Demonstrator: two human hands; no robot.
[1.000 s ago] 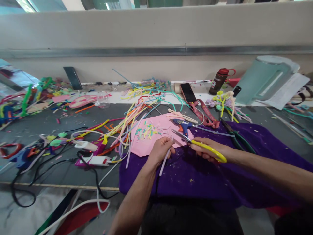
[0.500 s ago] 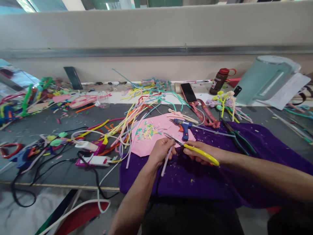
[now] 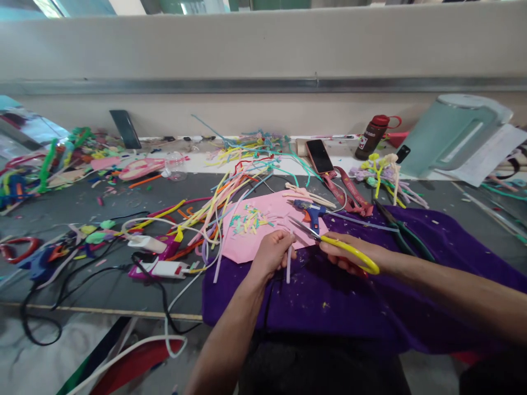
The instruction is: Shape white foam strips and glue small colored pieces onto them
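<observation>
My left hand (image 3: pixel 275 251) pinches a pale lilac pipe cleaner (image 3: pixel 289 266), whose longer end hangs down over the purple cloth (image 3: pixel 329 318). In my right hand (image 3: pixel 343 255) is a pair of scissors with yellow handles (image 3: pixel 358 253); the blades point up and left, just right of the left fingertips and apart from the pipe cleaner. Under the blades lies a pink sheet (image 3: pixel 242 252) with a heap of short cut pieces (image 3: pixel 249 220) in yellow, green and pink. A blue glue gun (image 3: pixel 312 213) rests at the sheet's right side.
Green-handled pliers (image 3: pixel 407 236) lie right on the cloth. Loose pipe cleaners (image 3: pixel 230 192) spread behind and left. A phone (image 3: pixel 320 156), a brown bottle (image 3: pixel 371 137) and a pale green kettle (image 3: pixel 455 134) stand or lie at the back. Cables and a power strip (image 3: pixel 160 269) are at left.
The scissors have moved right, away from the left fingers. The lilac pipe cleaner now hangs more upright and shows a shorter length below my left hand.
</observation>
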